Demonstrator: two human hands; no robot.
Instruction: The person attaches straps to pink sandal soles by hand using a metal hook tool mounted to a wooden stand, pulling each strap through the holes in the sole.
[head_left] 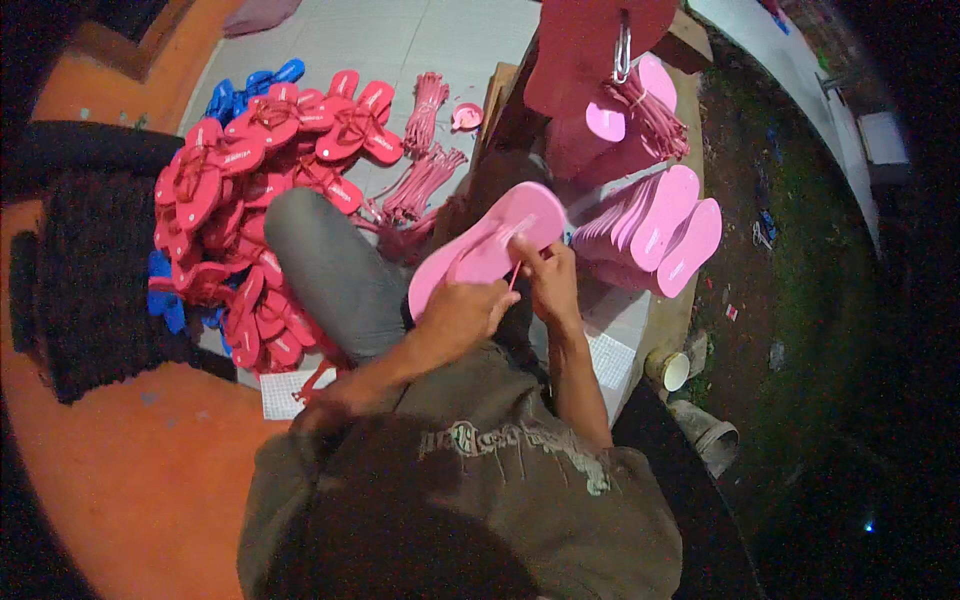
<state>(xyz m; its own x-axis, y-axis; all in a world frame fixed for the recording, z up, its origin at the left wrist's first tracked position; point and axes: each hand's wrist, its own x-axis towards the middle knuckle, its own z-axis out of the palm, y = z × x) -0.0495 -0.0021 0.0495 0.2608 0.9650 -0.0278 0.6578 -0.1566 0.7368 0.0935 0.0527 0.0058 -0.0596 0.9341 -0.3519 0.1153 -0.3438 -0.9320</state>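
My left hand (458, 315) and right hand (552, 282) gripped one pink sole (485, 240) above my lap, with one thin red strip (515, 276) between them; the left fingers' exact hold was partly hidden, as was the sole's underside. On the pale tiled floor (375, 45) beyond lay two distinct strap bundles (430, 105) and one small pink dish (467, 117). To the left, heaped red flip-flops (205, 185) overlapped past counting, partly covering blue ones (257, 85). To the right, pink soles stood in a packed row (660, 215) near dark, indistinct ground (775, 290).
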